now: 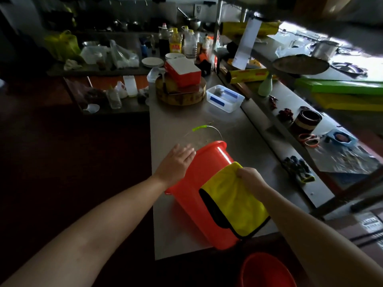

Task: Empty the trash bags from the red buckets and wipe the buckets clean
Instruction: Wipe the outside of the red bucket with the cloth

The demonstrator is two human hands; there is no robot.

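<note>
A red bucket (199, 179) lies on its side on the steel counter (176, 125), its mouth turned away from me and its wire handle with a green grip (200, 128) sticking out beyond it. My left hand (176, 162) rests flat with straight fingers on the bucket's left side near the rim. My right hand (249, 176) grips a yellow cloth with black edging (234, 201) and holds it against the bucket's upper wall. A second red bucket (267, 270) stands below the counter's near edge, only partly visible.
A round wooden chopping block (180, 94) carrying a red-and-white box (183, 72) and a clear plastic tub (224, 98) stand farther along the counter. Bottles, plates and bags crowd the back. A shelf at the right holds rolls, gloves (298, 168) and a tin. Dark floor lies to the left.
</note>
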